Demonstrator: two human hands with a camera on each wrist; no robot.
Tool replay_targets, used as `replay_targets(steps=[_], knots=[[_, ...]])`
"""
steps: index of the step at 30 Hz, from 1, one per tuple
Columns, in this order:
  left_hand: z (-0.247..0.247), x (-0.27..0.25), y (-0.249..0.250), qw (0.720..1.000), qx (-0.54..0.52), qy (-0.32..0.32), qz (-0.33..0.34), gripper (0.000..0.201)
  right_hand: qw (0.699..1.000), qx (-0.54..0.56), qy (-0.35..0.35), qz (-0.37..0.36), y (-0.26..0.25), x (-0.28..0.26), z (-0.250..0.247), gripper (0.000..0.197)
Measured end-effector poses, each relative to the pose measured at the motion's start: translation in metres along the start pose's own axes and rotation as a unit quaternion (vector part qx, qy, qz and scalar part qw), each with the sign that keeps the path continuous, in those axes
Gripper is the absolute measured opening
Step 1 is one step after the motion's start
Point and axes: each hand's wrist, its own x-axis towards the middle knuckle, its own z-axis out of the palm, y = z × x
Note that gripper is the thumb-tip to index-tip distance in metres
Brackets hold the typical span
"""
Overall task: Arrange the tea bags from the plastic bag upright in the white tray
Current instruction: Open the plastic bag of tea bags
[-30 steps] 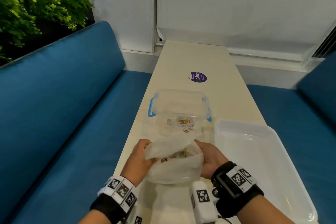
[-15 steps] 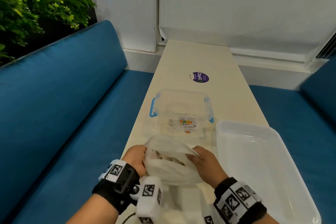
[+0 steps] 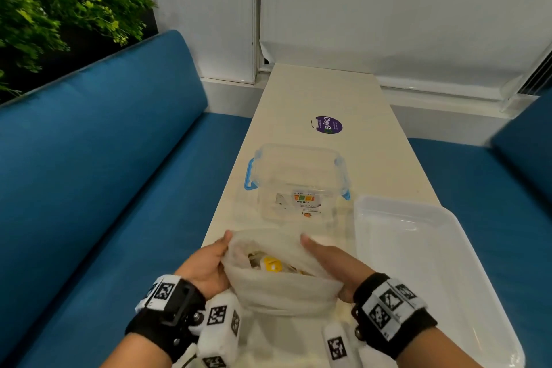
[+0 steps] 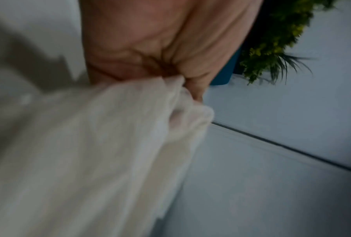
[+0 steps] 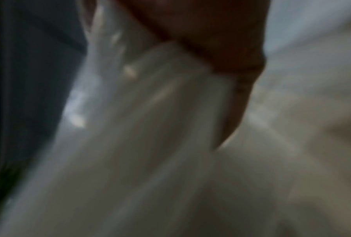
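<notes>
A cloudy white plastic bag [image 3: 280,293] sits on the near end of the cream table, its mouth spread wide. Inside it lie tea bags [image 3: 270,263], one with a yellow tag. My left hand [image 3: 209,263] grips the bag's left rim; the left wrist view shows my fingers bunching the plastic bag [image 4: 109,128]. My right hand [image 3: 331,263] grips the right rim, and the blurred right wrist view shows the plastic bag [image 5: 150,112] under my fingers. The white tray [image 3: 433,263] lies to the right of the bag with nothing in it.
A clear lidded box with blue latches [image 3: 297,182] stands just beyond the bag. A purple round sticker [image 3: 328,125] is farther along the table [image 3: 313,92]. Blue sofa cushions [image 3: 104,173] flank the narrow table, and a green plant [image 3: 59,3] is at the far left.
Both hands have pulled the bag's rim apart, so the mouth is wider and the tea bags inside show. The bag has come a little nearer to me.
</notes>
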Motion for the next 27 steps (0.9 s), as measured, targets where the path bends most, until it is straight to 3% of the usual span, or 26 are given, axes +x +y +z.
replay_targets(steps=[2, 4, 7, 9, 10, 11, 13, 14, 15, 16, 17, 18, 19, 20, 22, 25, 27], knots=[[0.012, -0.003, 0.004, 0.998, -0.058, -0.021, -0.025, 0.054, 0.978, -0.203, -0.025, -0.046, 0.007, -0.001, 0.004, 0.088], [0.017, 0.001, 0.004, 0.995, -0.093, -0.033, -0.026, 0.061, 0.956, -0.282, 0.01, -0.084, 0.009, 0.001, 0.005, 0.1], [0.012, 0.008, 0.002, 0.998, -0.06, -0.025, 0.018, 0.07, 0.912, -0.333, 0.121, -0.206, 0.009, -0.001, 0.001, 0.072], [0.011, 0.005, -0.001, 0.997, -0.026, -0.046, 0.051, 0.049, 0.822, -0.455, 0.216, -0.268, 0.011, -0.003, -0.003, 0.046], [0.01, 0.005, -0.004, 0.996, 0.0, -0.052, 0.066, 0.031, 0.774, -0.53, 0.234, -0.256, 0.013, -0.005, -0.003, 0.038], [0.009, 0.005, -0.007, 0.995, 0.032, -0.049, 0.086, 0.025, 0.739, -0.595, 0.226, -0.221, 0.014, -0.005, 0.0, 0.036], [0.007, 0.009, -0.012, 0.984, 0.126, 0.004, 0.126, 0.051, 0.702, -0.664, 0.196, -0.165, 0.017, 0.0, 0.006, 0.031], [0.007, 0.01, -0.014, 0.967, 0.193, 0.049, 0.156, 0.061, 0.704, -0.666, 0.19, -0.161, 0.017, 0.003, 0.009, 0.024], [0.008, 0.009, -0.015, 0.936, 0.273, 0.102, 0.197, 0.066, 0.731, -0.638, 0.184, -0.159, 0.016, 0.006, 0.01, 0.019], [0.009, 0.006, -0.015, 0.889, 0.364, 0.141, 0.241, 0.065, 0.777, -0.575, 0.197, -0.16, 0.014, 0.007, 0.009, 0.019], [0.008, 0.004, -0.018, 0.832, 0.452, 0.156, 0.28, 0.061, 0.847, -0.468, 0.209, -0.144, 0.011, 0.01, 0.006, 0.02], [0.005, 0.001, -0.022, 0.778, 0.529, 0.15, 0.305, 0.056, 0.916, -0.315, 0.218, -0.122, 0.007, 0.013, 0.002, 0.02], [0.001, -0.001, -0.027, 0.734, 0.583, 0.134, 0.321, 0.05, 0.964, -0.14, 0.205, -0.091, 0.002, 0.014, 0.0, 0.02], [-0.002, -0.003, -0.031, 0.707, 0.619, 0.117, 0.323, 0.041, 0.983, 0.032, 0.172, -0.054, -0.002, 0.015, -0.001, 0.02], [-0.005, -0.006, -0.04, 0.691, 0.642, 0.088, 0.322, 0.031, 0.965, 0.233, 0.124, 0.008, -0.006, 0.016, -0.005, 0.024], [-0.007, -0.003, -0.043, 0.676, 0.665, 0.115, 0.296, 0.047, 0.973, 0.183, 0.139, 0.017, -0.004, 0.028, -0.005, 0.023], [-0.008, 0.001, -0.04, 0.65, 0.662, 0.138, 0.348, 0.045, 0.98, 0.077, 0.186, 0.007, 0.003, 0.033, 0.0, 0.019]])
